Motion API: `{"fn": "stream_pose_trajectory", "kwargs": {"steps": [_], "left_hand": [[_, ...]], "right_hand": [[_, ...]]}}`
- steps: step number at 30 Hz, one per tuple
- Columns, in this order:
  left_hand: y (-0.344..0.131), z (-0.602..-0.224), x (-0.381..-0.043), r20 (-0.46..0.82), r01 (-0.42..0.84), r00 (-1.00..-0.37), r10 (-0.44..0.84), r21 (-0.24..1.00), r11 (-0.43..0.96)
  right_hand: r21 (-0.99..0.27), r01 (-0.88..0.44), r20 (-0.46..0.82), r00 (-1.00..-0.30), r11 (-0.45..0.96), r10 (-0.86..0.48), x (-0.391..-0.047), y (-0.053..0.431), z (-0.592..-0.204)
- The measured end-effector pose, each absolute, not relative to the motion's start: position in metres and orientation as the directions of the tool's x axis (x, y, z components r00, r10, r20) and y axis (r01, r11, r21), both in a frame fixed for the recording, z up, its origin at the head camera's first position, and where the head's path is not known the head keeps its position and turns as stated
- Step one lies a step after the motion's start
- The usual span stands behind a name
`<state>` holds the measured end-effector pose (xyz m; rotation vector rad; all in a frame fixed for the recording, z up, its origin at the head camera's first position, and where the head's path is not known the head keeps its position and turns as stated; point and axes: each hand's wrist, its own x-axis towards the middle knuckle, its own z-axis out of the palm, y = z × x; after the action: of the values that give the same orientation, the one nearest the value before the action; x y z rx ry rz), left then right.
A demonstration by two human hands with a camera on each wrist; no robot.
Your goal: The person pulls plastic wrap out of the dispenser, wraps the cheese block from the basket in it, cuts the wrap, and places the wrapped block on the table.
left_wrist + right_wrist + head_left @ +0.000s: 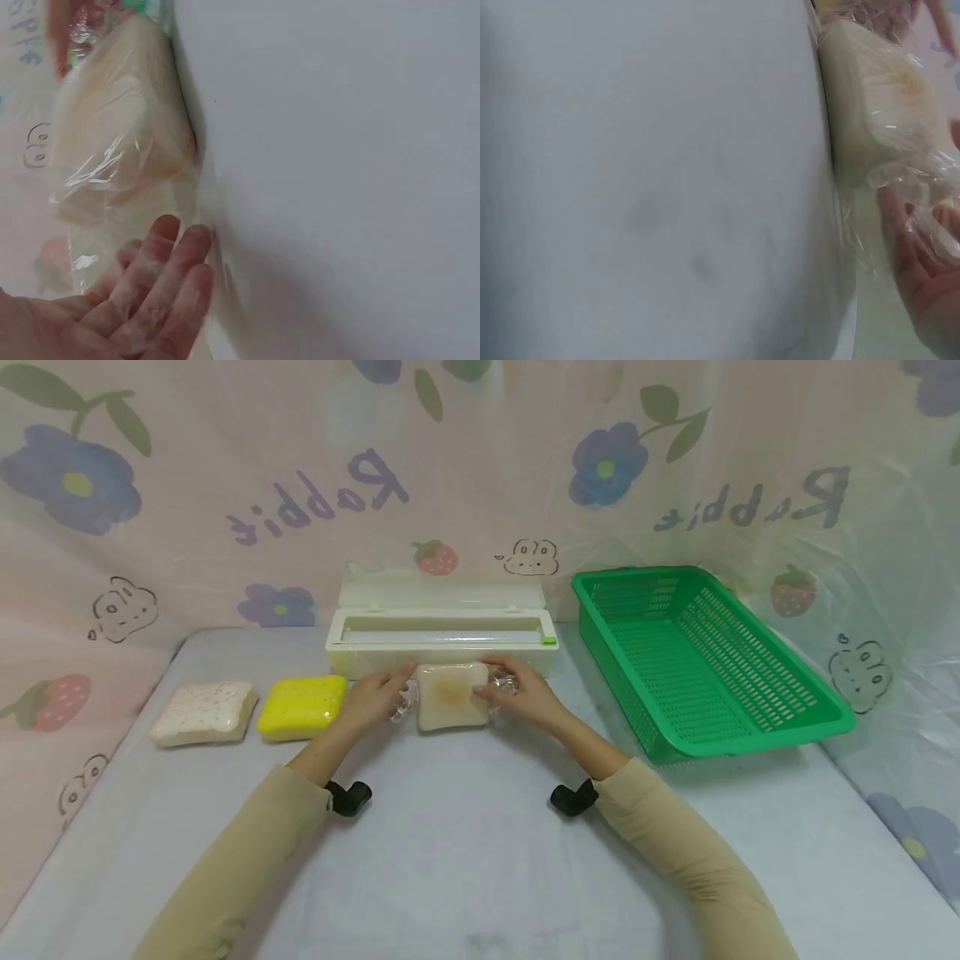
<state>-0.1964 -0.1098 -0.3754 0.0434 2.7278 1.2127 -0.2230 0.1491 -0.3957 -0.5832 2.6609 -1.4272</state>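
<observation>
A thick white toast slice [452, 697], browned in its middle, sits in clear cling film before the white box. Loose film [401, 703] sticks out at both of its sides. My left hand [378, 697] is at the slice's left end; the left wrist view shows its fingers [176, 262] fairly straight, with film across them. On the right, my right hand [528, 693] holds the bunched film [922, 187], its thumb on the slice's edge. Nearest my left forearm lies a yellow bread-shaped piece [302, 706], with a speckled white one [206, 712] beyond it.
Behind the slice stands the white cling film box [442, 662], lid raised, a film roll [442, 636] inside and a green slider [548, 641] at its right end. A green slotted basket [750, 750] occupies the right side. A printed curtain [465, 460] backs the table.
</observation>
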Motion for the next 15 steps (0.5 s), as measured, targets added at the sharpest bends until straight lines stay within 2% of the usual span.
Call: {"fn": "stream_pose_trajectory", "kwargs": {"steps": [4, 9, 15], "left_hand": [[-0.119, -0.375, -0.188, -0.184, -0.064, -0.978, 0.101, 0.719, 0.692], [-0.130, -0.380, -0.178, -0.133, -0.009, -0.982, 0.132, 0.737, 0.675], [-0.135, -0.385, -0.175, -0.058, -0.027, -0.998, 0.033, 0.802, 0.596]], "right_hand": [[-0.859, -0.220, 0.031, -0.924, 0.462, -0.382, -0.219, 0.162, -0.398], [-0.931, -0.153, -0.004, -0.904, 0.330, -0.428, -0.219, 0.180, -0.401], [-0.951, -0.102, -0.035, -0.903, 0.292, -0.429, -0.222, 0.190, -0.405]]}}
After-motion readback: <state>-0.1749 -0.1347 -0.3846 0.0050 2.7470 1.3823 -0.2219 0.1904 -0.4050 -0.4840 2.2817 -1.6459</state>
